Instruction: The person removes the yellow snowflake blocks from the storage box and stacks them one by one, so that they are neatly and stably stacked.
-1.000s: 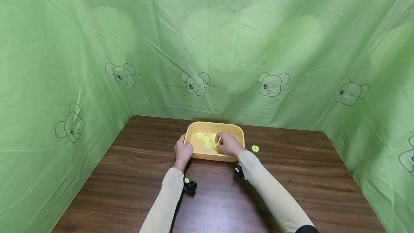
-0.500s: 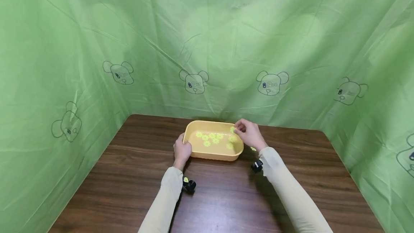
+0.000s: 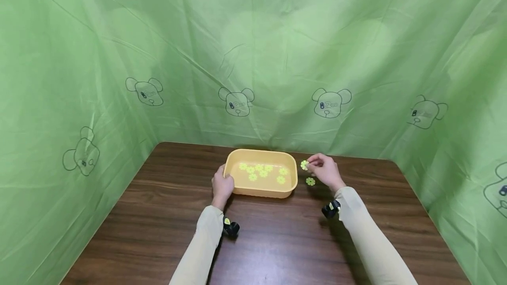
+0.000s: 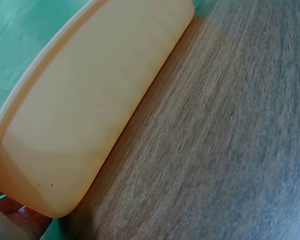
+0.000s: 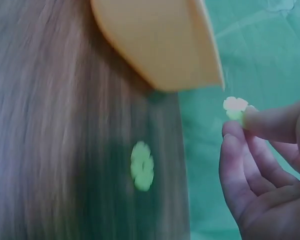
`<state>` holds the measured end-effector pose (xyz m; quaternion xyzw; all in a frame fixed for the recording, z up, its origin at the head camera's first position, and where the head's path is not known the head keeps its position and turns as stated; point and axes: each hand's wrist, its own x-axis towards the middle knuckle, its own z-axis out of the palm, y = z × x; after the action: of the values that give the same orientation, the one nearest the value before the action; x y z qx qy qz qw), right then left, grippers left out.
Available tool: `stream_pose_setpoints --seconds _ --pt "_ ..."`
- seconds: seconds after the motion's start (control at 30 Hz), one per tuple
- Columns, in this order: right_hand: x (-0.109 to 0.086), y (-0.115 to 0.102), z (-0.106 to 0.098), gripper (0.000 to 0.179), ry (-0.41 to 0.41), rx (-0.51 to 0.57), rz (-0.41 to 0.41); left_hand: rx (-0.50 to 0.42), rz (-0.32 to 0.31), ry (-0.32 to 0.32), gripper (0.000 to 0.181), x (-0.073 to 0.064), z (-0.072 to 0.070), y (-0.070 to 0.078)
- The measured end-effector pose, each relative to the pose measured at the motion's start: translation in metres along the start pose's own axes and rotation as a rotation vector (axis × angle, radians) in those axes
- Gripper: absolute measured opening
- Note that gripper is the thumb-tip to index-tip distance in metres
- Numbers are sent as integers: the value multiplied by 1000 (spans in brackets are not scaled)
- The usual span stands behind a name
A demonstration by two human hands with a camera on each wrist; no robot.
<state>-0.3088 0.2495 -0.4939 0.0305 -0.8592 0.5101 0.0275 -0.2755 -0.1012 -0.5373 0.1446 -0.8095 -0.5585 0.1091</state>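
Observation:
A yellow plastic basin [image 3: 261, 190] stands near the table's back edge, with several yellow-green flower-shaped pieces [image 3: 252, 177] lying on its floor. My left hand [image 3: 222, 185] grips the basin's left end, thumb over the rim; the left wrist view shows mostly the basin's outer wall [image 4: 85, 105]. To the right of the basin, above the table, my right hand [image 3: 325, 171] pinches one flower piece [image 3: 304, 165] between thumb and fingers. Another flower piece [image 3: 310, 181] lies on the table just below that hand, also seen blurred in the right wrist view.
The dark wood-grain table [image 3: 261, 241] reaches back to a green curtain [image 3: 277, 65] printed with bear heads, which also rises on both sides. A small black camera is strapped to each wrist.
My right hand has come up out of the basin with a flower piece and moved right, past the rim. The left hand has kept its hold on the basin's left end.

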Motion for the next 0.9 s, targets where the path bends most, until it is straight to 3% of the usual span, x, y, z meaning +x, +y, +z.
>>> stream_pose_setpoints --seconds 0.2,0.57,0.73,0.9 --pt "-4 14 -10 16 -19 -96 41 -5 -1 -15 49 2 0 0" --pt "-8 37 -7 19 -80 -201 99 -12 -9 -18 48 3 1 -1" --pt "-8 37 -5 19 -77 -244 90 -5 -3 -12 47 3 1 -3" --pt "-9 39 -3 18 -46 -357 43 -11 -1 -11 48 2 1 -1"
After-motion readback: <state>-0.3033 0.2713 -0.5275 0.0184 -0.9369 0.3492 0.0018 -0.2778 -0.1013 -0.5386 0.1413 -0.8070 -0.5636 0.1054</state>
